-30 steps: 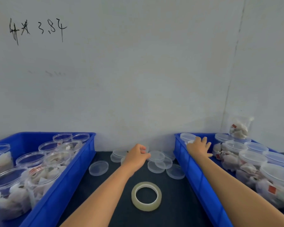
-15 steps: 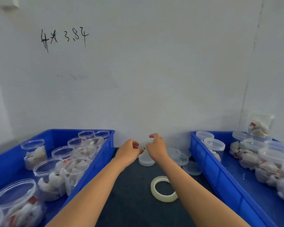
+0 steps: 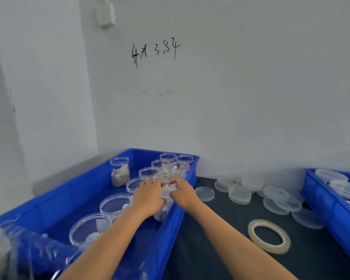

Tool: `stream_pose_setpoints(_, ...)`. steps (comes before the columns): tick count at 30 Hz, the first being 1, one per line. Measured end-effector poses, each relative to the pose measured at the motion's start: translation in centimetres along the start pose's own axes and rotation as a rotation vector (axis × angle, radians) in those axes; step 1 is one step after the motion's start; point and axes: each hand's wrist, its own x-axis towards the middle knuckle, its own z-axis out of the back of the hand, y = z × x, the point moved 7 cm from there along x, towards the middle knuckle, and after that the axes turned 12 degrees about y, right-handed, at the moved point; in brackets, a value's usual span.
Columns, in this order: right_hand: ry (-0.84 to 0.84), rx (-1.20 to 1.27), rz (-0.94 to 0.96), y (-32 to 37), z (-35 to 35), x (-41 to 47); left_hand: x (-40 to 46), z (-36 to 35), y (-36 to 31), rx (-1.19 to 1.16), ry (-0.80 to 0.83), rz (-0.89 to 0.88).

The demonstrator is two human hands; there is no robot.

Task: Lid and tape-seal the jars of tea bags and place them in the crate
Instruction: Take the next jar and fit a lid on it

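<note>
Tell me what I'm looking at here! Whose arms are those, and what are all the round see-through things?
The picture comes from a camera worn on a person's head, so you see their own two arms reaching forward. There is no robot. The left hand and the right hand are both reaching into a blue crate on the left, with their fingers around one clear jar of tea bags. It is a bit blurry, so I cannot say how firmly they hold it. More open jars stand in that crate. On the dark table lie loose clear lids and a ring of tape. At the right edge is another blue crate with lidded jars in it. Someone has scribbled on the white wall.
</note>
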Motion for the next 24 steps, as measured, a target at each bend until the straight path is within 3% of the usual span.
stream_pose_setpoints(5,0.025,-0.170,-0.078,-0.2,-1.7,1.0,1.9,-1.1,1.9,0.028,0.031,0.036)
stream_pose_setpoints(16,0.008,-0.219,-0.089,-1.6,-1.5,2.9,5.7,-2.4,2.0,-0.005,0.119,-0.057)
stream_pose_setpoints(20,-0.021,-0.142,-0.043,-1.9,-1.1,2.8,5.5,-2.6,2.7,-0.048,0.025,-0.019)
stream_pose_setpoints(24,-0.095,0.100,0.049,-1.7,-0.4,2.4,5.2,-1.8,3.5,-0.168,-0.051,0.050)
